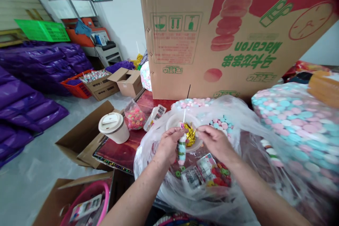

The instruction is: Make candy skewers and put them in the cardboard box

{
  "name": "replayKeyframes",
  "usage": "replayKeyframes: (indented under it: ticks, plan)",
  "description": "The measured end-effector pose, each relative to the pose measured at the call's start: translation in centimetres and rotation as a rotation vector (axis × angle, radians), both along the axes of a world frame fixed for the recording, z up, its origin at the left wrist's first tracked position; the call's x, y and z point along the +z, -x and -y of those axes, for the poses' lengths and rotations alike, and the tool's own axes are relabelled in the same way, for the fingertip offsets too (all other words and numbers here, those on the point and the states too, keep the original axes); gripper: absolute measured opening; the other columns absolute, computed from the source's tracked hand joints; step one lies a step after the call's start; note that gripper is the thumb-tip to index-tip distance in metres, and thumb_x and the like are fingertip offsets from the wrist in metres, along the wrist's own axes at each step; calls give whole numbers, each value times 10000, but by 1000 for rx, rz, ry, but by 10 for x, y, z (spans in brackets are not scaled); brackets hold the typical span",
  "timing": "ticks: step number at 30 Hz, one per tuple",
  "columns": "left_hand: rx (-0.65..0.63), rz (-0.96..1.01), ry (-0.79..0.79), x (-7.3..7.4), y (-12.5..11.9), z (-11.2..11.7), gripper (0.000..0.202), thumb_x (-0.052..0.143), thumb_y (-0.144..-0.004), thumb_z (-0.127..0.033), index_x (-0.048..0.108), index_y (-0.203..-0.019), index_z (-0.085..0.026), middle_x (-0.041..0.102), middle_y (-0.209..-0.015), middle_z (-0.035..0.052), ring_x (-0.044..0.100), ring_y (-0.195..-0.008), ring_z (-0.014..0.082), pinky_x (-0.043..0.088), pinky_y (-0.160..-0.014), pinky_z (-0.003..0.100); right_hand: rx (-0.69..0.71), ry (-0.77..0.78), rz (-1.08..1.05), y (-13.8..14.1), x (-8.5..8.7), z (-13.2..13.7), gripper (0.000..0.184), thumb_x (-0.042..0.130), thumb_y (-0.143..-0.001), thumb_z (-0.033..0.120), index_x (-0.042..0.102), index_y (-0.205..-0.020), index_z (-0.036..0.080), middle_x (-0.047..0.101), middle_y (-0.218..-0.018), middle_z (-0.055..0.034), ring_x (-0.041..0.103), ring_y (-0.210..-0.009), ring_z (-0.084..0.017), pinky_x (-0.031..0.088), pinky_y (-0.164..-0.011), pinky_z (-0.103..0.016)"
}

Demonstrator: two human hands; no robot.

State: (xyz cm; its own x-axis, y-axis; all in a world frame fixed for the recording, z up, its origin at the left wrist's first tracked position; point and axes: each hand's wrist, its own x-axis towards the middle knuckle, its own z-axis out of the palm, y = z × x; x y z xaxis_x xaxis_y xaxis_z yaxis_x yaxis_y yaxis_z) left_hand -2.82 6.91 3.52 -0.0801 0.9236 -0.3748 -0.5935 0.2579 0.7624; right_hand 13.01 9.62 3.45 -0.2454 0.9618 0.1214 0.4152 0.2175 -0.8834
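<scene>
My left hand (172, 143) is closed around the gathered top of a wrapped candy skewer (182, 152). The skewer hangs with its pastel candy discs downward and its white stick pointing up. Thumb and fingertips of my right hand (215, 142) are pinched together just to the right, but what they hold is too small to make out. Behind and between both hands is a white round bowl (169, 123) with gold twist ties (190, 135) in it. Below lie printed packets (206, 166) and red, green and yellow ring candies (221, 174), on clear plastic sheeting (182, 196).
A large cardboard box (180, 77) stands at the back of the table. To the right is a big bag of pastel candies (296, 120). On the left are a lidded cup (116, 132) and a bag of ring candies (135, 116). Open cartons (87, 130) flank the table's left edge.
</scene>
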Motion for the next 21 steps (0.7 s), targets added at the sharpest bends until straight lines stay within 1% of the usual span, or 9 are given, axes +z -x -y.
replayKeyframes:
  ticks: [1,3,5,7,9,12,15,18,21]
  plan:
    - [-2,-12,10,0,-2,2,275,814,-494,-280,656,-668,-138,604,-563,-14,520,-472,86,407,-474,205,-28,-35,-47,-4,4,4,242,510,-823,397,647,-863,202,589,-649,8,530,-602,-138,448,-578,-260]
    - [-18,-48,12,1,-7,6,251,798,-511,-281,651,-658,-140,599,-549,-16,510,-460,86,395,-462,203,15,-81,-86,-7,12,12,287,490,-850,391,670,-977,208,595,-633,4,557,-605,-150,487,-618,-285]
    - [-58,-120,-21,0,-13,10,181,742,-571,-273,640,-641,-141,561,-514,-32,463,-430,68,357,-439,189,135,-132,-55,-1,18,20,313,460,-879,344,674,-1069,215,660,-760,-32,624,-765,-176,511,-761,-322]
    - [-116,-223,-62,-1,-16,14,116,663,-636,-253,632,-639,-141,522,-498,-43,407,-408,53,310,-419,178,182,-179,-13,6,18,25,374,425,-893,294,625,-1201,221,686,-939,-62,623,-962,-197,486,-880,-345]
    - [-158,-333,-86,-3,-17,18,109,605,-680,-246,632,-650,-145,510,-509,-41,390,-416,52,290,-415,175,167,-181,43,9,16,27,474,402,-890,256,502,-1351,209,686,-920,-59,628,-928,-194,499,-840,-331]
    - [-225,-450,-114,-6,-13,25,154,591,-726,-280,625,-647,-153,519,-537,-34,396,-443,60,297,-427,180,160,-153,139,5,10,27,586,393,-870,209,347,-1452,155,631,-694,-12,585,-651,-164,489,-642,-279]
    - [-266,-391,-171,-10,-13,29,247,647,-732,-362,596,-608,-154,493,-530,-43,382,-461,59,303,-446,183,128,-191,201,2,3,29,636,396,-850,171,282,-1476,140,579,-612,12,523,-566,-156,451,-583,-272]
    - [-152,-224,-137,-15,-19,29,349,738,-661,-443,572,-573,-148,475,-496,-51,368,-437,52,295,-436,186,20,-298,196,7,-6,35,655,423,-835,164,273,-1472,133,575,-614,1,532,-613,-178,458,-629,-304]
    - [-57,-49,-63,-17,-22,29,375,827,-553,-426,588,-563,-138,518,-489,-38,407,-420,57,320,-431,192,-90,-286,58,9,-8,45,500,456,-859,199,439,-1353,124,568,-611,1,526,-581,-161,458,-582,-277]
